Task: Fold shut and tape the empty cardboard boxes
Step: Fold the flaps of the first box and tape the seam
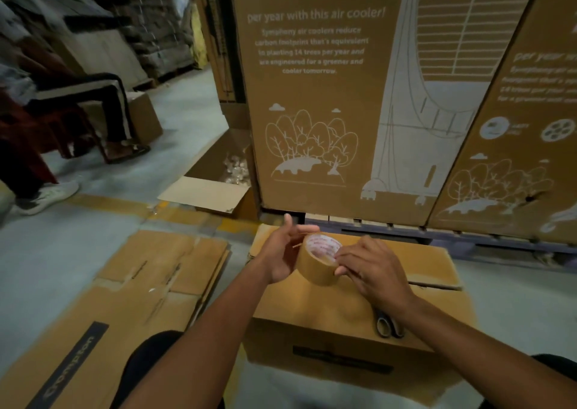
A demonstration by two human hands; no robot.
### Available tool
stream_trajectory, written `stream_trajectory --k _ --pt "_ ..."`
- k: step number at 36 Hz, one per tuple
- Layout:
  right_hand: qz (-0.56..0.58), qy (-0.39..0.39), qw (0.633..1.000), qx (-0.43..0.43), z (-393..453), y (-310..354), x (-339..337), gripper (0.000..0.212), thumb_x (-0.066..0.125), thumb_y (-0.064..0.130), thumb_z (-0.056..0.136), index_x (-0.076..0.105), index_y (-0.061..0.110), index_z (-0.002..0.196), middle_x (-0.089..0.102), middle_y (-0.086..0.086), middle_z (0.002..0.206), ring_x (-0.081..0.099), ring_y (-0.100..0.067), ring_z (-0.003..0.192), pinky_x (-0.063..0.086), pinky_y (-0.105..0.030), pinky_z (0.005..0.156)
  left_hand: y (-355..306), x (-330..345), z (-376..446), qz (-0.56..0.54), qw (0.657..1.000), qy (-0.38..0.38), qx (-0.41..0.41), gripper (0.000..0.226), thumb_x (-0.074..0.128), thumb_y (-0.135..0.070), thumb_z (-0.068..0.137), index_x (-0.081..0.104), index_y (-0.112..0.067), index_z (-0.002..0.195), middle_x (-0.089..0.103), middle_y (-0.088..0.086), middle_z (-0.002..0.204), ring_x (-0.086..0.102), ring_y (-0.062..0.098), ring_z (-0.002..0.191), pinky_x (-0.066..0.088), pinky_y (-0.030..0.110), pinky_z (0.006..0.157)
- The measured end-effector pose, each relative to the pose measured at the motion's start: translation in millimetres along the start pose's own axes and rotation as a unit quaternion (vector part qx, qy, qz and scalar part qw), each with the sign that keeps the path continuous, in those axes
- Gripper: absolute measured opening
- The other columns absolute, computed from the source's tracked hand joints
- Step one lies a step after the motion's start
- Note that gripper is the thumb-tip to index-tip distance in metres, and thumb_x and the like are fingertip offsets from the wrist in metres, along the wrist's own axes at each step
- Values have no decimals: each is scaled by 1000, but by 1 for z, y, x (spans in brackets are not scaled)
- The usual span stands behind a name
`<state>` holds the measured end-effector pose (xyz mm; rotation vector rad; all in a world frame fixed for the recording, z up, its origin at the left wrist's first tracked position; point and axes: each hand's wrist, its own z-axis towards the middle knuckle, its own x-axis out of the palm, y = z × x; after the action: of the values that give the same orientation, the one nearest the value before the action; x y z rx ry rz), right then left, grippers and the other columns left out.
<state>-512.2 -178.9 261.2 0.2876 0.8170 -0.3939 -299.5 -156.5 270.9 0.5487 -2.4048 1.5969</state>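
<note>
A folded-shut cardboard box (343, 308) stands in front of me with its top flaps closed and a seam showing at the right. Above it I hold a roll of brown tape (315, 268). My left hand (282, 252) cups the roll's left side, fingers mostly straight, thumb up. My right hand (371, 268) grips the roll's right rim, with its fingertips curled at the core. Black-handled scissors (388, 326) lie on the box top, partly hidden under my right wrist.
Flattened cardboard boxes (125, 299) lie stacked on the floor at my left. Tall printed air-cooler cartons (327, 96) on a pallet wall off the front. An open carton (215, 187) sits beside them. A seated person's legs (46, 159) are at far left.
</note>
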Motion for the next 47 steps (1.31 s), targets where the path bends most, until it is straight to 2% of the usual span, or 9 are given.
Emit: stream_trajectory --k 3,8,15,22,26,36,40,42,47 --pt "48 42 997 50 -9 -5 -2 23 54 33 94 72 19 92 70 6 100 66 -13 87 54 -26 59 0 -4 -3 -9 999 -2 37 56 30 -47 102 69 -7 104 68 11 105 59 25 100 50 36 77" --pt "120 85 981 123 -11 -6 8 12 67 7 89 71 15 97 70 -1 107 65 -15 100 57 -25 76 -1 -11 -8 39 997 5 72 35 34 -18 105 61 -3 121 67 11 114 61 24 104 54 37 80" --pt "122 115 981 101 -20 -5 17 16 68 2 87 71 13 98 70 -4 111 67 -18 101 59 -30 78 3 -16 -7 129 989 -10 74 24 48 2 97 69 -6 103 69 12 105 64 25 98 55 40 79" --pt "123 103 979 124 -19 -10 15 14 67 8 89 73 13 100 71 -2 111 66 -17 104 53 -22 85 13 -16 -4 149 985 -40 83 22 49 -1 97 70 -9 96 71 9 99 65 26 97 57 41 74" --pt "130 109 976 134 -18 -8 17 14 68 8 88 73 14 100 71 -2 109 65 -15 103 51 -19 84 15 -10 -4 176 979 -57 91 23 44 -7 101 66 -12 95 69 6 99 64 18 92 51 26 62" --pt "165 181 950 193 -10 -5 14 13 64 16 92 73 17 101 68 8 106 56 -2 98 42 -7 81 22 -7 4 335 925 -124 131 22 38 -8 102 55 -13 88 59 2 87 54 9 78 45 16 57" --pt "133 208 932 265 -5 -11 11 14 55 26 97 61 26 85 58 12 90 50 -4 88 41 -21 76 12 -15 9 281 927 -201 145 22 35 -13 103 53 -12 90 59 11 96 60 26 89 55 44 82" --pt "113 204 925 301 -3 -16 11 20 49 32 99 52 29 79 51 13 84 45 -2 83 35 -21 70 8 -18 10 228 941 -210 135 21 34 -13 105 51 -8 93 57 14 100 60 25 90 56 43 85" --pt "130 215 913 321 3 -14 12 28 42 33 102 54 16 84 53 4 78 49 -12 75 33 -27 63 6 -15 12 66 981 -165 83 15 34 -12 105 47 -6 101 54 16 104 60 27 89 56 35 74"
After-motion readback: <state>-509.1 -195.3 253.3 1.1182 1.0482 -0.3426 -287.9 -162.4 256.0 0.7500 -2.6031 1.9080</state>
